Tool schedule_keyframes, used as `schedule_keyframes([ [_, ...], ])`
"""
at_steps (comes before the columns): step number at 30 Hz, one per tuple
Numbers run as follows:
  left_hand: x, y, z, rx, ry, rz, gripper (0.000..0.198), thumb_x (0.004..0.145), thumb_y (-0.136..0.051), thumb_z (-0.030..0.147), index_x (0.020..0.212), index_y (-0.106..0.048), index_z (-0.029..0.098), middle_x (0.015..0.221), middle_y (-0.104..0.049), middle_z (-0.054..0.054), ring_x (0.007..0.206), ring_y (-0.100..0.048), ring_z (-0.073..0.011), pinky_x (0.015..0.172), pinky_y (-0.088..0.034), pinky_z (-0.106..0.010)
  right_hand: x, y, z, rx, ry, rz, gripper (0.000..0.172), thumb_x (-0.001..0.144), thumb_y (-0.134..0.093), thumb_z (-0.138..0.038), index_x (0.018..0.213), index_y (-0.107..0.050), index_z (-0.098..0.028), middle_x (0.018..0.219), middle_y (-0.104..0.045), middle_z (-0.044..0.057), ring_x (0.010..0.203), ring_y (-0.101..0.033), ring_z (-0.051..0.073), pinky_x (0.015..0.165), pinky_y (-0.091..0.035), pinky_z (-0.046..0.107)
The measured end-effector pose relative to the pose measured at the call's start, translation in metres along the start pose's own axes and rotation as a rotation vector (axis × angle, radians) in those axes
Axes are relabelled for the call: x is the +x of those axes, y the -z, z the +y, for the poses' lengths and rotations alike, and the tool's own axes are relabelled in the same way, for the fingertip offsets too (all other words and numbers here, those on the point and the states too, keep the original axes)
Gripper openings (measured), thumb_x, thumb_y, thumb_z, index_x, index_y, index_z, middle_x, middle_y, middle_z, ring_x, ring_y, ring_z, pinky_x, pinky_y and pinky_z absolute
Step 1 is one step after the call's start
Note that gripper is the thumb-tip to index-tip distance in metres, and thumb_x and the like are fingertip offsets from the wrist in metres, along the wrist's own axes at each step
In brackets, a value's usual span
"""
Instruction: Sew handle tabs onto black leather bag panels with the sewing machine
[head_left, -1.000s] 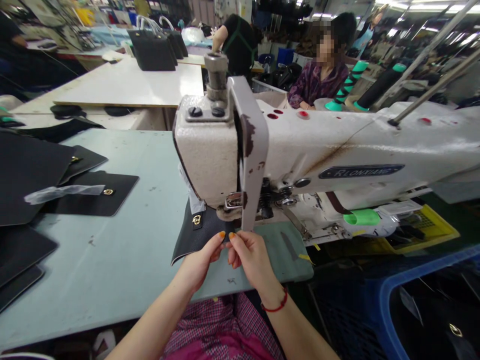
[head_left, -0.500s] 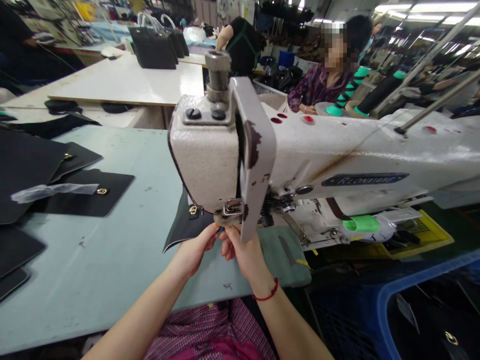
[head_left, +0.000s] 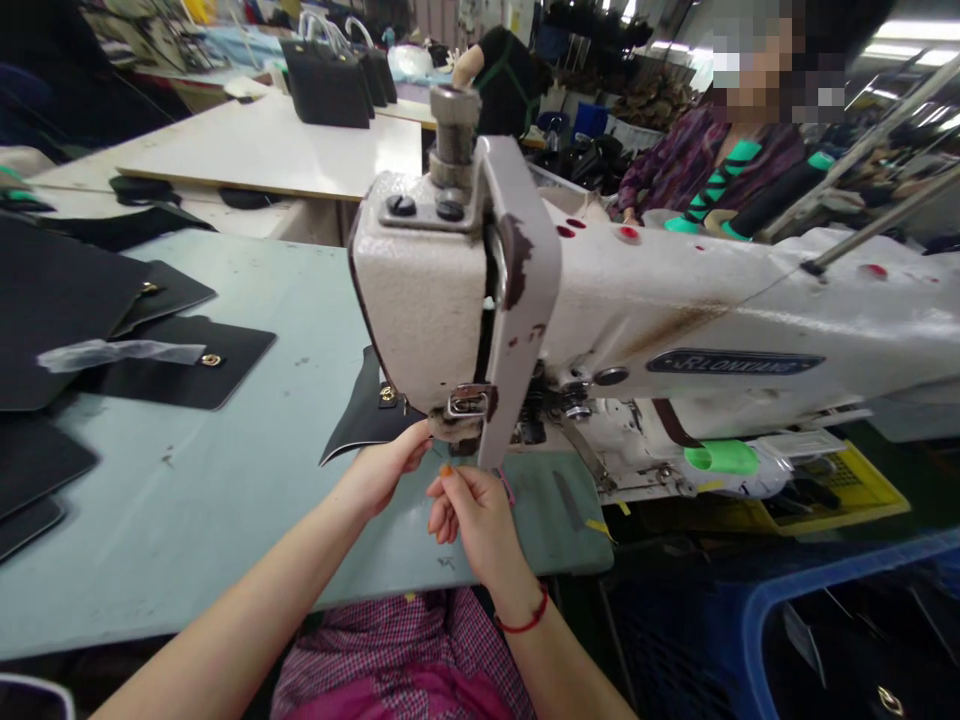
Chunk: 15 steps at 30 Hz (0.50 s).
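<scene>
The sewing machine's pale head point(head_left: 420, 300) stands over a black leather piece point(head_left: 367, 412) with a gold clasp, which lies partly behind it. My left hand point(head_left: 386, 468) is closed at the near edge of this piece, its fingertips by the presser foot and partly hidden by the machine head. A little nearer to me and to the right, my right hand point(head_left: 476, 515) is closed, thumb against curled fingers, apart from the leather. A small pink item point(head_left: 508, 488) shows just behind it; whether the hand grips it is unclear.
More black leather pieces point(head_left: 180, 375) with gold clasps lie on the left of the pale green table point(head_left: 225, 520). A blue crate point(head_left: 757, 620) stands at lower right, a yellow crate point(head_left: 877, 485) behind it. Black handbags point(head_left: 326, 90) and a co-worker point(head_left: 682, 150) are beyond.
My right hand has drawn back from the machine head towards me, parting from my left hand. The left stays at the leather. The co-worker appears higher and farther right.
</scene>
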<state>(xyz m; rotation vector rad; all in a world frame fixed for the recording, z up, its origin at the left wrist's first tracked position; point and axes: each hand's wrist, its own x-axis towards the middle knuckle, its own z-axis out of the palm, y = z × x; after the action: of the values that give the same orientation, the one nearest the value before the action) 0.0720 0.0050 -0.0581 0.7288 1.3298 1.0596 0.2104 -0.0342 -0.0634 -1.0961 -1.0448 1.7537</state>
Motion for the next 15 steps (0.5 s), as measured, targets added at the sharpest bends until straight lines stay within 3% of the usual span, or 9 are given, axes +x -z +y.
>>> schedule_keyframes([
  [9,0.002,-0.004,-0.004,-0.065,-0.09,0.042,0.04,0.066,-0.069,0.043,0.055,-0.039,0.02,0.052,-0.03,0.008,0.05,-0.02,-0.0079,0.046,-0.019,-0.023,-0.009,0.0,0.005,0.031,-0.046,-0.005,0.043,0.086,-0.056,-0.054,0.074,-0.062,-0.013,0.048,-0.058,0.0,0.036,-0.046,0.006,0.037,-0.034,0.014],
  [15,-0.002,-0.01,-0.016,-0.063,-0.075,0.183,0.035,0.066,-0.069,0.046,0.058,-0.05,0.019,0.052,-0.036,0.007,0.05,-0.029,-0.0093,0.049,-0.027,-0.023,-0.015,0.005,0.007,0.042,-0.056,0.004,0.042,0.086,-0.056,-0.052,0.074,-0.062,-0.012,0.048,-0.058,0.0,0.035,-0.046,0.006,0.037,-0.034,0.015],
])
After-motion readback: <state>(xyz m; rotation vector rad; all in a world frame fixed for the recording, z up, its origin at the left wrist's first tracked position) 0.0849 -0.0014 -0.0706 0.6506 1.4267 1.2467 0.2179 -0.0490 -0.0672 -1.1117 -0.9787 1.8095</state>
